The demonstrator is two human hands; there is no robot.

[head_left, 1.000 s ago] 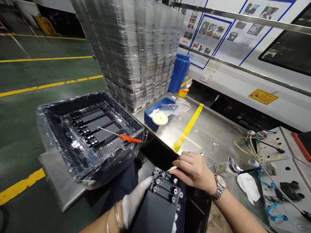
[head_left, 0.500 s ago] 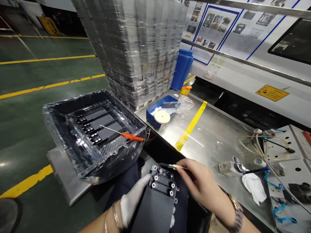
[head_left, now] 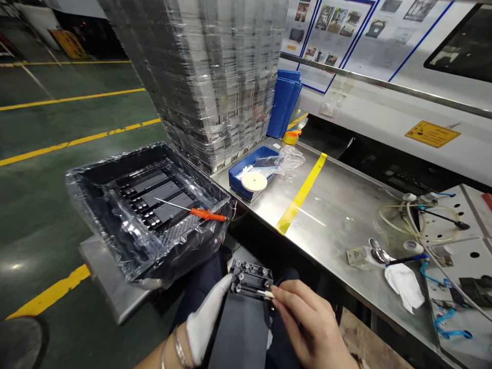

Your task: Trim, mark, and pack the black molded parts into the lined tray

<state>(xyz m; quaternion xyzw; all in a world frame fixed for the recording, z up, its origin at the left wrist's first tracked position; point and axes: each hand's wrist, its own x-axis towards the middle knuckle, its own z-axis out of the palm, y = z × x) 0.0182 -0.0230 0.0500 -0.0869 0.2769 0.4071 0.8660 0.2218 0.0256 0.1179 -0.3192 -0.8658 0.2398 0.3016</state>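
Observation:
My left hand [head_left: 207, 322], in a white glove, grips the left side of a long dark grey plastic part [head_left: 243, 325] that lies over my lap. Its far end carries a black frame with several round, light-rimmed posts. Bare and pinched shut, my right hand [head_left: 309, 320] holds a thin pale-handled tool [head_left: 268, 294] between thumb and fingers. The tool's slim tip points left, over the part's ribbed end; whether it touches cannot be told. Most of the handle is hidden in my fingers.
On the left, a plastic-lined black crate [head_left: 184, 261] holds similar parts, with an orange-handled screwdriver [head_left: 207, 215] across it. The metal bench [head_left: 334, 205] bears a blue bin [head_left: 238, 187], a white disc [head_left: 254, 181] and a white cloth [head_left: 403, 287]. Wrapped stacks [head_left: 215, 77] rise behind.
My right hand has brought the pale-handled tool nearer to me and lower, from the part's far edge to over its ribbed section. The left hand keeps its grip.

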